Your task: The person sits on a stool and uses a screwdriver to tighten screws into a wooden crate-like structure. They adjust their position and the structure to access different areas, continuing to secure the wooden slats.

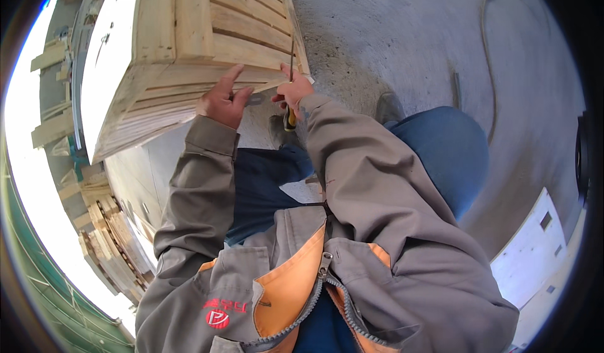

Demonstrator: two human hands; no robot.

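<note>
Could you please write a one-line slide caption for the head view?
Left hand steadies a wooden crate while the right hand holds a thin-bladed screwdriver against its slats.

Harsh daylight, blown-out glare at left, strong fisheye bending, dark vignetted rim.

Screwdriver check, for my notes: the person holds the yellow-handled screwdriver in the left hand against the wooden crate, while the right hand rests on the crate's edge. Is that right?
Not quite: the hands are swapped. In the head view the right hand grips the yellow-handled screwdriver against the wooden crate, and the left hand rests on the crate's edge.
</note>
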